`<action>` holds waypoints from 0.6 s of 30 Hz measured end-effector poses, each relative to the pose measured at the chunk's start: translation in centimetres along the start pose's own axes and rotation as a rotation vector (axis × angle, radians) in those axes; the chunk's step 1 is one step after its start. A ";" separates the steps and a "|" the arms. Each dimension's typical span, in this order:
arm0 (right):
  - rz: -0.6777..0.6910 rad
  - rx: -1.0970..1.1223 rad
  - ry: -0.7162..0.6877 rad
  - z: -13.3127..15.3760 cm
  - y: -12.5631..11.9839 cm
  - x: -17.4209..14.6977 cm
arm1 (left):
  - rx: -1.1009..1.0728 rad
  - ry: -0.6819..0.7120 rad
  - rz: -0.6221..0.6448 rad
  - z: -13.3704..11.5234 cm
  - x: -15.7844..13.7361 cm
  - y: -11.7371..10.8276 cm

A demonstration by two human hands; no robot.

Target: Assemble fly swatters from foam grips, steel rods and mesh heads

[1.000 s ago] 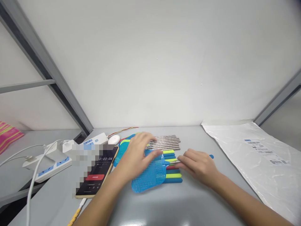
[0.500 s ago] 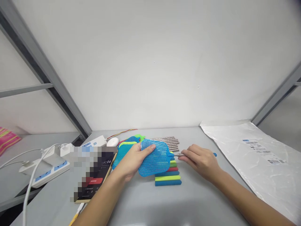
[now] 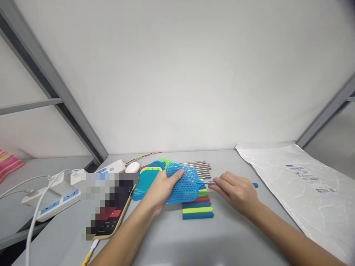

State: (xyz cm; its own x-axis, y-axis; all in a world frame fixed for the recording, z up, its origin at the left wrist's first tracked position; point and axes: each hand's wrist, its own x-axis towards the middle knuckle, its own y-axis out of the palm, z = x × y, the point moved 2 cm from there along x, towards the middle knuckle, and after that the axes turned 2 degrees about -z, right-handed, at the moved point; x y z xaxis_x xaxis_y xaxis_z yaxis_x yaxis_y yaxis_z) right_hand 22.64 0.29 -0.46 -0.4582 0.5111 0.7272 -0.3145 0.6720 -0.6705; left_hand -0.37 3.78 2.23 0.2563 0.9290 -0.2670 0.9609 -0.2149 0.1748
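My left hand point(image 3: 163, 188) grips the blue perforated head of a fly swatter point(image 3: 184, 184), thumb on top. My right hand point(image 3: 235, 192) is closed round the swatter's thin metal rod, close to the head's neck; a blue handle end pokes out on its far side. Beneath and in front of the head lie several coloured handles point(image 3: 197, 210) in blue, yellow, red and green, set in a row. Behind it rests a row of bare metal rods point(image 3: 203, 170). Left of my left hand are more mesh swatter heads point(image 3: 146, 181), partly overlapping, in blue and green.
A phone point(image 3: 116, 210), partly pixelated, lies on the left beside white power strips point(image 3: 61, 203) with plugs and cables. A round white object point(image 3: 133, 167) sits behind it. On the right is a large white plastic mailer point(image 3: 299, 184). A white wall point(image 3: 180, 74) rises behind the grey table point(image 3: 172, 244).
The swatter head has turned slightly and its lower edge has risen a little. Both hands keep their hold, with the right hand shifted slightly toward the head.
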 end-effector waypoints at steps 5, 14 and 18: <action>-0.015 -0.015 -0.008 0.4 -0.2 0.1 | 0.005 0.002 -0.020 0.0 -0.1 0.1; -0.011 -0.013 -0.001 0.5 0.1 0.1 | 0.032 0.000 -0.038 0.3 0.2 0.1; -0.034 0.058 0.058 0.7 0.4 0.1 | 0.000 0.011 -0.022 0.0 0.1 -0.3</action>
State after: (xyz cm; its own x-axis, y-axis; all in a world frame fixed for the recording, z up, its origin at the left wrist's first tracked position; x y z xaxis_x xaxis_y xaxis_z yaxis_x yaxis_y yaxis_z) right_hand 21.92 0.26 -0.71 -0.3979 0.5202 0.7557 -0.3772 0.6581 -0.6516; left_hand -0.66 3.91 2.19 0.2337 0.9367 -0.2606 0.9663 -0.1941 0.1690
